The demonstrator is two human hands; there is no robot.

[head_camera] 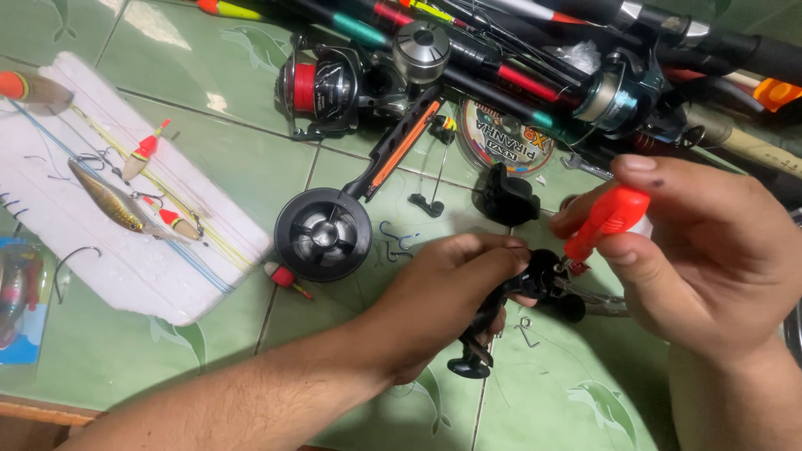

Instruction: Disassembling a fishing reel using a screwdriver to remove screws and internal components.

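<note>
Overhead, at a green tiled floor (209, 142) strewn with fishing gear: left hand (443, 288) clamped around a black reel body (522, 288), fingers curled over its top, crank handle (472, 355) hanging below the grip. Right hand (702, 250) pinched shut on an orange-handled screwdriver (606, 219), thumb and forefinger pressing the handle, tip angled down onto the reel body just beside the left fingertips. Directly beyond the grip, a small black reel part (505, 196) and a flat spool of fishing line (505, 138). Left of the gripped reel, close by, a loose black spool (323, 234) face up, a black and orange folded tool (397, 146) lying against its far edge. Between spool and left hand, a bare hook (399, 242). Below the screwdriver hand, a small metal fitting (526, 330) on the tile. Farther left, well apart, a white foam board (134, 250) carrying a gold fish-shaped lure (104, 196), small red floats (144, 152) and hooks. Across the top, behind both hands, a heap of rods (518, 50) and two mounted reels (322, 88).
</note>
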